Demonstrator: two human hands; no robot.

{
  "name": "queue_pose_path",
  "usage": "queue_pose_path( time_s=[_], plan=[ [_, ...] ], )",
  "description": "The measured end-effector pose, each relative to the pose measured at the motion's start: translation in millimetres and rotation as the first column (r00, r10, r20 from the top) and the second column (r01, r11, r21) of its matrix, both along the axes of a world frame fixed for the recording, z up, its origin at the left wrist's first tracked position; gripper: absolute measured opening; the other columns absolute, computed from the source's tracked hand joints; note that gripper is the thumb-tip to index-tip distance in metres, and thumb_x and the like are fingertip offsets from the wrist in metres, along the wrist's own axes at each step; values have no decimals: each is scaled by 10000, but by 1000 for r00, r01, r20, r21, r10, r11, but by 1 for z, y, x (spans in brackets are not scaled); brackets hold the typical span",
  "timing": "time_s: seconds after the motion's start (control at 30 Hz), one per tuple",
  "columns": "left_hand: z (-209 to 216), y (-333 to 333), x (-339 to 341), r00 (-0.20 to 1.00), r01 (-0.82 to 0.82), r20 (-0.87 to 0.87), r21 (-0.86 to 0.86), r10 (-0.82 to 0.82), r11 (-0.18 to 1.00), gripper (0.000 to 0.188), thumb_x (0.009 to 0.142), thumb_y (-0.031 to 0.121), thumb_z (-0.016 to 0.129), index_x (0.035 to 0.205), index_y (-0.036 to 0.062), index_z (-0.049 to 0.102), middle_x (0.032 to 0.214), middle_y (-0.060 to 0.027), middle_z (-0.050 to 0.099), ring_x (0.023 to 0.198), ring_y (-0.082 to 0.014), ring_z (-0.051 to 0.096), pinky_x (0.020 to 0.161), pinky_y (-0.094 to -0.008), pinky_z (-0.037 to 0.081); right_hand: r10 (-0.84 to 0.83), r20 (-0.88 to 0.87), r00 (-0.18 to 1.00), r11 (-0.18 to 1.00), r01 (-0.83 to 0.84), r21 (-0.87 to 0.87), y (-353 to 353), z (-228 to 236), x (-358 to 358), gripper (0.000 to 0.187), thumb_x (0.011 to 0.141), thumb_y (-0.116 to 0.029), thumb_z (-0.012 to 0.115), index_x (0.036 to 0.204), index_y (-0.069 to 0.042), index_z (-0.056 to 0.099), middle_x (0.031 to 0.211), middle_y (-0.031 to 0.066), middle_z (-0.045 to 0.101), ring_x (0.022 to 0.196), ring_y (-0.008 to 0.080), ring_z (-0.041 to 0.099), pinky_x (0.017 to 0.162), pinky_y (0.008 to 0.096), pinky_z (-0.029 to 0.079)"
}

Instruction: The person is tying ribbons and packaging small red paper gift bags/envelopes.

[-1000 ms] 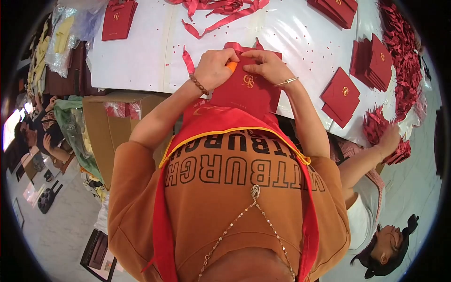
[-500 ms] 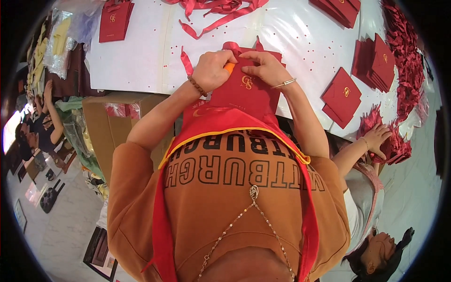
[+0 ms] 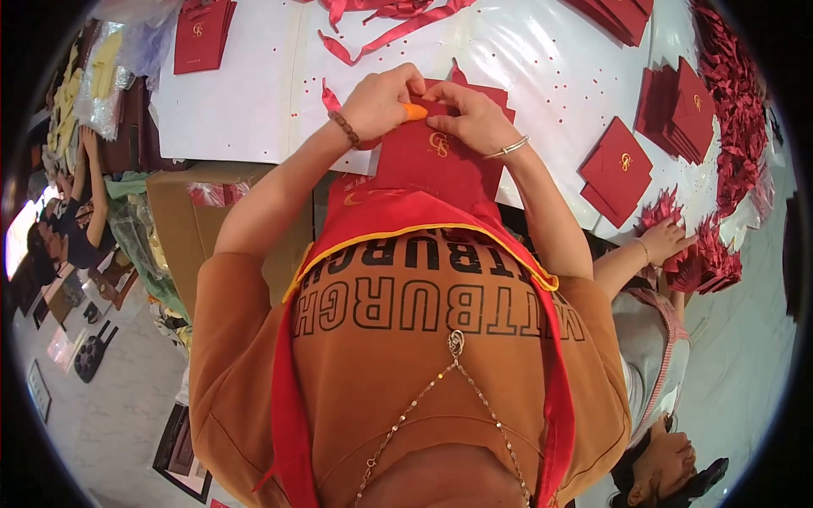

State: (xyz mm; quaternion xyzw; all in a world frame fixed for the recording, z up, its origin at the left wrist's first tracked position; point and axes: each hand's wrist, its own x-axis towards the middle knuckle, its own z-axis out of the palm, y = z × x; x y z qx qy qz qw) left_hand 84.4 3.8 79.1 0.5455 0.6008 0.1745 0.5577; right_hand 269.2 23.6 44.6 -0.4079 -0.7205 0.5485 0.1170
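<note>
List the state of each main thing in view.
Red packet, held by both hands
Left hand, closed at its top edge
Right hand, pinching that edge
Orange finger cover, worn on left hand
Ribbons, loose on table
Upper-left packets, stacked, overlapping

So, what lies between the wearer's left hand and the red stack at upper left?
Head view: a red ribbon end near the left hand, then white, red-flecked tabletop crossed by a pale strip.

brown shirt [image 3: 373,372], yellow-edged red apron [image 3: 406,212]
</note>
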Motion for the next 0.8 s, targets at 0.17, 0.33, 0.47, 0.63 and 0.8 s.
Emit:
queue_pose_path(
  time_s=[0.17, 0.33, 0.47, 0.63, 0.8],
  plan=[
    [3, 17, -11, 856, 396, -409, 123, -317, 910, 183, 819, 157, 517, 915, 33, 613, 816, -65, 577, 758, -187, 537, 679, -299, 425, -22, 101, 995, 994, 11, 110, -5, 23, -6, 250, 743, -223, 649, 916, -79, 540, 787, 91, 632, 814, 285, 599, 670, 392, 451],
    [-4, 53, -27, 708, 667, -237, -86, -665, 740, 241, 818, 198, 500, 930, 23, 623, 978, -99, 533, 889, -208, 489, 812, -284, 375, 46, 139, 989, 958, -83, 275, -11, 29, -12, 215, 743, -180, 663, 895, -64, 566, 795, 91, 633, 722, 264, 593, 639, 349, 441],
    [12, 65, -20, 722, 658, 2, -310, -692, 686, 213, 743, 161, 543, 856, -3, 619, 788, -28, 524, 668, -112, 447, 617, -259, 365, 34, 118, 992, 877, -86, 472, -15, 33, -11, 206, 740, -209, 663, 890, -87, 591, 713, 79, 618, 662, 253, 572, 633, 345, 424],
    [14, 64, -16, 682, 694, -38, -281, -730, 663, 134, 687, 128, 564, 743, 17, 615, 604, -2, 495, 604, -107, 426, 570, -264, 345, 40, 104, 994, 875, -85, 476, -17, 27, -14, 204, 744, -241, 657, 888, -111, 593, 673, 67, 604, 642, 245, 563, 644, 339, 389],
    [-7, 57, -11, 726, 602, -257, -212, -638, 770, 156, 659, 132, 588, 734, 8, 646, 626, -87, 590, 595, -160, 533, 539, -321, 407, 9, 111, 994, 981, -30, 191, -8, 31, -17, 231, 766, -224, 654, 930, -62, 638, 716, 108, 627, 618, 215, 600, 565, 308, 450]
  ],
)
